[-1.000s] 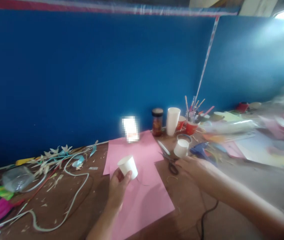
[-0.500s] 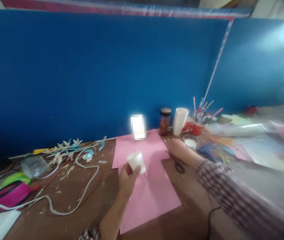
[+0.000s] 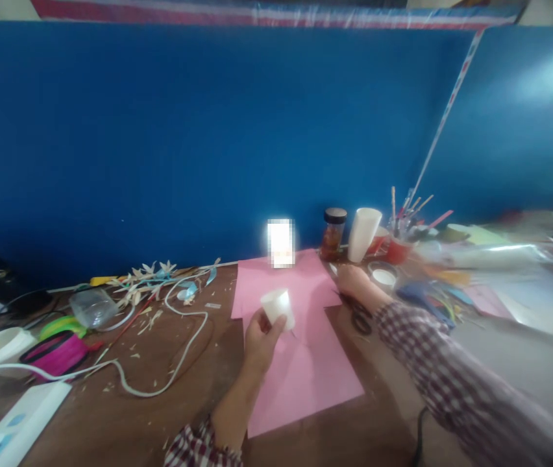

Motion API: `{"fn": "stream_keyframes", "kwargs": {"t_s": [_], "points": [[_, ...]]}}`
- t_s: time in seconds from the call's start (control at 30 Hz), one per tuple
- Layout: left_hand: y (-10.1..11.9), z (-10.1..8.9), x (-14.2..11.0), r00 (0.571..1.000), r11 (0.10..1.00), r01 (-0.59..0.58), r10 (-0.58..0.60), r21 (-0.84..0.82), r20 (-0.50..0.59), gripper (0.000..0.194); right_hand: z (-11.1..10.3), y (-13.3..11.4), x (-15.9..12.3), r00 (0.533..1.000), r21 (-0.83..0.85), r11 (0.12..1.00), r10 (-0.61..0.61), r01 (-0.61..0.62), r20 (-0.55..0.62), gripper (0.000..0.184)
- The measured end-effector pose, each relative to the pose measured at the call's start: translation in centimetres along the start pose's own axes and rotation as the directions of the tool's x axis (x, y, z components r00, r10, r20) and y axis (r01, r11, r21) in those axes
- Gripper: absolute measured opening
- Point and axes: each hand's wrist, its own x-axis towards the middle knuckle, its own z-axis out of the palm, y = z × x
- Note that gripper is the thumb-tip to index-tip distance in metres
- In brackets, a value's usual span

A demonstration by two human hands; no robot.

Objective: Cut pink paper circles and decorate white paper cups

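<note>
My left hand (image 3: 263, 336) is closed around a small white paper cup (image 3: 278, 309), tilted above the pink paper sheets (image 3: 300, 376). My right hand (image 3: 356, 281) reaches to the right edge of the pink paper, its fingers curled together. A small pale tip shows at its fingers; what it belongs to is hidden. Just below that hand lie dark-handled scissors (image 3: 361, 320), their blades partly covered. A shallow dish with white stuff (image 3: 383, 279) sits right beside the wrist.
Behind my right hand stand a dark-lidded jar (image 3: 333, 235), a tall white cup (image 3: 364, 233) and a red cup of brushes (image 3: 398, 250). Leftward lie a white cable (image 3: 179, 363), paper flowers (image 3: 147, 280), tape rolls (image 3: 57, 355) and scraps. A blue wall (image 3: 184, 143) closes off the back.
The view has turned slightly left, so everything sits further right in the picture. The left hand still holds the cup. At the right hand's fingers a pale tip now shows.
</note>
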Motion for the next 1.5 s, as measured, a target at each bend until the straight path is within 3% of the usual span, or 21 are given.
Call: {"fn": "stream_keyframes", "kwargs": {"t_s": [0.17, 0.3, 0.47, 0.57, 0.7, 0.8, 0.9, 1.0, 1.1, 1.2, 1.3, 1.33, 1.43, 1.5], "points": [[-0.4, -0.1, 0.1, 1.0, 1.0, -0.011, 0.01, -0.009, -0.006, 0.054, -1.6, -0.5, -2.0, 0.995, 0.148, 0.989, 0.034, -0.019, -0.098, 0.026], [-0.5, -0.1, 0.0, 0.999, 0.999, -0.027, 0.027, -0.035, 0.017, 0.052, -1.5, -1.8, -5.8, 0.966, 0.321, 0.929, -0.111, 0.184, -0.232, 0.009], [0.1, 0.2, -0.4, 0.997, 0.996, -0.043, 0.047, -0.073, 0.057, 0.047, 0.6, -4.0, -10.1, 0.897, 0.554, 0.712, -0.271, 0.431, -0.349, 0.012], [0.4, 0.2, -0.7, 0.997, 0.995, -0.03, 0.036, -0.093, 0.066, 0.043, 2.4, -4.6, -10.8, 0.872, 0.641, 0.606, -0.208, 0.471, -0.443, 0.015], [0.3, 0.2, -0.9, 0.999, 0.991, 0.007, -0.001, -0.135, 0.044, 0.04, 4.3, -4.6, -10.2, 0.857, 0.682, 0.562, -0.102, 0.468, -0.504, 0.018], [0.0, 0.1, -0.7, 0.999, 0.984, 0.035, -0.04, -0.172, -0.023, 0.042, 5.2, -4.4, -9.9, 0.844, 0.698, 0.543, -0.038, 0.467, -0.535, 0.024], [-0.1, 0.1, -0.6, 0.991, 0.979, 0.074, -0.094, -0.189, -0.095, 0.049, 6.0, -4.2, -10.1, 0.834, 0.746, 0.466, 0.033, 0.475, -0.551, 0.035], [0.0, 0.2, -0.6, 0.989, 0.983, 0.095, -0.112, -0.158, -0.1, 0.054, 6.5, -4.3, -10.4, 0.811, 0.747, 0.391, 0.002, 0.538, -0.585, 0.025], [0.2, 0.2, -0.8, 0.988, 0.985, 0.111, -0.125, -0.132, -0.096, 0.058, 6.5, -4.6, -10.7, 0.766, 0.685, 0.391, -0.09, 0.615, -0.636, 0.02], [0.3, 0.2, -0.8, 0.99, 0.992, 0.101, -0.108, -0.08, -0.088, 0.06, 6.3, -4.9, -11.1, 0.773, 0.665, 0.424, -0.158, 0.615, -0.614, 0.019], [0.5, 0.3, -0.9, 0.994, 0.999, 0.053, -0.052, 0.012, -0.094, 0.061, 6.2, -5.2, -11.4, 0.763, 0.623, 0.463, -0.221, 0.63, -0.607, 0.045], [0.7, 0.4, -1.0, 0.994, 0.998, 0.043, -0.039, 0.04, -0.099, 0.061, 6.2, -5.2, -11.5, 0.747, 0.603, 0.469, -0.222, 0.645, -0.627, 0.045], [1.3, 0.6, -1.1, 0.993, 0.997, 0.045, -0.037, 0.07, -0.111, 0.06, 6.1, -5.3, -11.7, 0.695, 0.569, 0.463, -0.159, 0.68, -0.701, 0.027], [1.5, 0.8, -1.2, 0.992, 0.997, 0.05, -0.043, 0.061, -0.117, 0.058, 6.1, -5.2, -11.7, 0.687, 0.577, 0.454, -0.117, 0.679, -0.717, 0.019]]}}
